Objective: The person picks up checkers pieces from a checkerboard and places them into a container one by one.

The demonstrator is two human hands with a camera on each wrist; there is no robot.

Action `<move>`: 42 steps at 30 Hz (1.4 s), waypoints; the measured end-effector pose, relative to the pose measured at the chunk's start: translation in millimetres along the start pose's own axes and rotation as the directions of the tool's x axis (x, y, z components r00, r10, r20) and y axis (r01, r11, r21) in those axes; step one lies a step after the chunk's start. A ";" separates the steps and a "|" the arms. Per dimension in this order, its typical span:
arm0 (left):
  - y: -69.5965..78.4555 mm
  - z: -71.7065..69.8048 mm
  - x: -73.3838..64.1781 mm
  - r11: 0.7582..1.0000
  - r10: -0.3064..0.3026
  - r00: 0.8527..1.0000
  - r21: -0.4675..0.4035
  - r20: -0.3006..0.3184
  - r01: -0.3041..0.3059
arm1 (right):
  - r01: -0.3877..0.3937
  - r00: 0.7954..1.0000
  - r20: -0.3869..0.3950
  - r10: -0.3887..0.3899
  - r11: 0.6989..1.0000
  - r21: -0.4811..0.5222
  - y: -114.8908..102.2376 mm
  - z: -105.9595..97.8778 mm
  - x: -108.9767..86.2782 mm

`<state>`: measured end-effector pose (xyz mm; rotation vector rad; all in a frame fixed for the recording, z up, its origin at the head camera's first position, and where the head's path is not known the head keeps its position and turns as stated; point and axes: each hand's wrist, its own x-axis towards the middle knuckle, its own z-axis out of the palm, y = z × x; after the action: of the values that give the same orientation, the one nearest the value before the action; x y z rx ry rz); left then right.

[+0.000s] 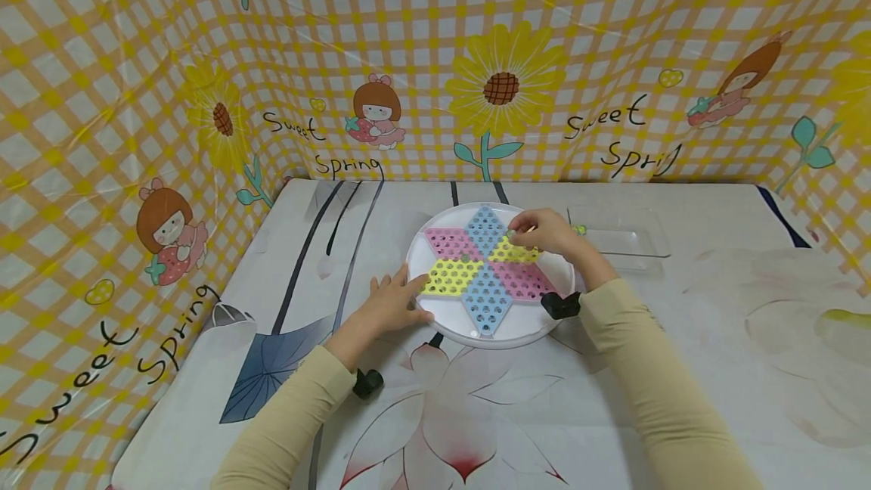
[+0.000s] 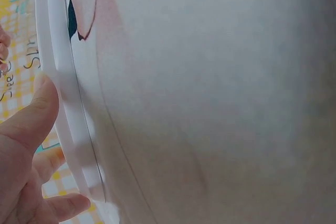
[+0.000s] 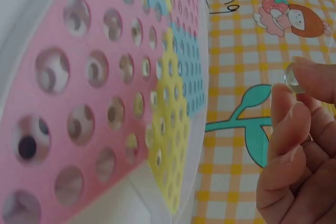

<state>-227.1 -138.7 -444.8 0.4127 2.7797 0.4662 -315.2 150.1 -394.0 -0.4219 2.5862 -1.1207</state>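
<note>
A round white Chinese checkers board (image 1: 435,317) lies on the table, its star of pink, blue and yellow sections full of holes. My left hand (image 1: 391,302) rests at the board's left rim with fingers spread; in the left wrist view the thumb (image 2: 44,103) touches the rim. Over the board's far right side, my right hand (image 1: 547,233) pinches a clear glass marble (image 3: 290,78) between thumb and index finger, above the holes. Another marble (image 1: 466,257) sits in the star near its middle.
Right of the board stands a clear plastic box (image 1: 633,242), with greenish marbles (image 1: 580,230) at its left end, behind my right wrist. A yellow checked cloth (image 1: 422,36) hangs behind the table and at its sides. The white table cover (image 1: 381,429) carries printed flowers.
</note>
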 end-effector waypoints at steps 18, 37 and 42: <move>0.7 -2.0 -0.4 1.000 -0.001 1.000 0.011 0.005 0.001 | -0.080 0.996 -0.039 0.078 0.996 -0.050 8.6 -33.8 -16.5; -0.3 -0.5 -0.4 1.000 -0.004 1.000 -0.014 0.012 0.004 | -0.109 0.992 -0.076 0.103 0.991 -0.081 37.9 -61.7 -34.2; 0.2 -1.4 -1.4 1.000 -0.002 1.000 -0.013 0.009 0.002 | -0.131 0.989 -0.083 0.124 0.988 -0.083 46.2 -66.8 -37.0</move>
<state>-226.3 -139.3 -443.0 0.4079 2.7662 0.4806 -313.3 238.0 -379.0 -0.2316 2.6948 -1.0019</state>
